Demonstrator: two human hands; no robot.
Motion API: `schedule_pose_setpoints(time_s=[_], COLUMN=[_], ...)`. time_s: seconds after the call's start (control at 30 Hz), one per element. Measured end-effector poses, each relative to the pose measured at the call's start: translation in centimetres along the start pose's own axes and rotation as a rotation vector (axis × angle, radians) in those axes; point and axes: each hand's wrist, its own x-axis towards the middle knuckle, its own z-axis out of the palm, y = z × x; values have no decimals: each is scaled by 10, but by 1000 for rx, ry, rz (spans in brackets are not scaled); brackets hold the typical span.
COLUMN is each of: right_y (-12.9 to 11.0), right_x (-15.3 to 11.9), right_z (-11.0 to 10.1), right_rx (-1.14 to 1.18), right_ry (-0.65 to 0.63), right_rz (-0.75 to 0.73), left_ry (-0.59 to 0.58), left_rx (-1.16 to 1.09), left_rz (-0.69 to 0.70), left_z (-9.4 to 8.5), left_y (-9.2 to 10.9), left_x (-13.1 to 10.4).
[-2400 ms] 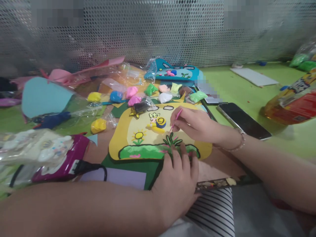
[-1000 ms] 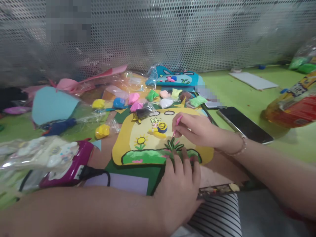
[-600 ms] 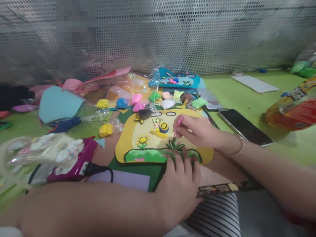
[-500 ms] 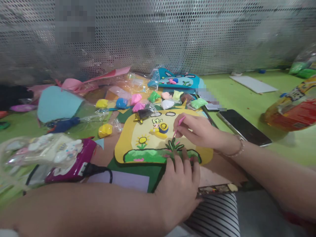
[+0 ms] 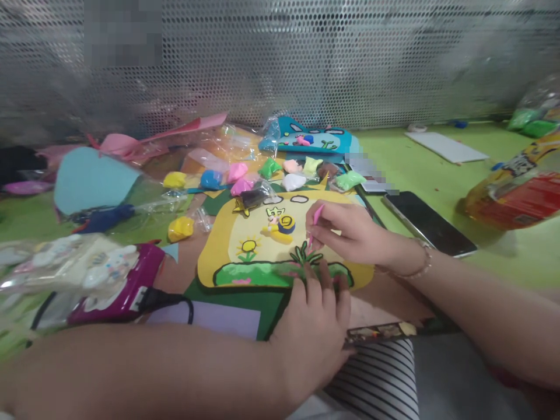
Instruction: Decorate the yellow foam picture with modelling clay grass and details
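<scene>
A yellow paper card (image 5: 210,251) lies before me, decorated with a clay snail (image 5: 282,226), a sunflower (image 5: 248,247) and a green clay grass strip (image 5: 258,274). Between the thumb and fingers of my right hand (image 5: 345,230) is a slim pink modelling tool (image 5: 317,217). Its lower end points down at the dark-outlined grass tuft (image 5: 306,253); whether it touches, I cannot tell. My left hand (image 5: 312,318) rests with fingers spread on the card's lower right edge, just below the tuft. The fingertips cover part of the green strip.
Behind the card are several wrapped clay lumps (image 5: 238,172) and a blue decorated card (image 5: 315,143). A phone (image 5: 431,224) and a drink bottle (image 5: 516,192) stand to the right. At left lie a purple pouch (image 5: 118,286) and a light blue paper piece (image 5: 94,181). A perforated metal panel (image 5: 280,70) closes the back.
The pink tool has become more upright over the grass tuft. My left hand stays on the card. The whole view has shifted slightly.
</scene>
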Motion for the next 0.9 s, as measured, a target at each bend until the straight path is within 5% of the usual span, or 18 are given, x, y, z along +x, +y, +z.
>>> schedule_pose_setpoints(time_s=[0.67,0.9], right_y=[2,2], right_x=[-2,1], right_z=[2,1], right_rx=[75,18], right_ry=[-105,-10], right_rz=[25,59], left_ry=[5,2], left_rx=[11,6], left_rz=[11,17], left_z=[2,0], left_y=[0,-1], left_x=[0,0])
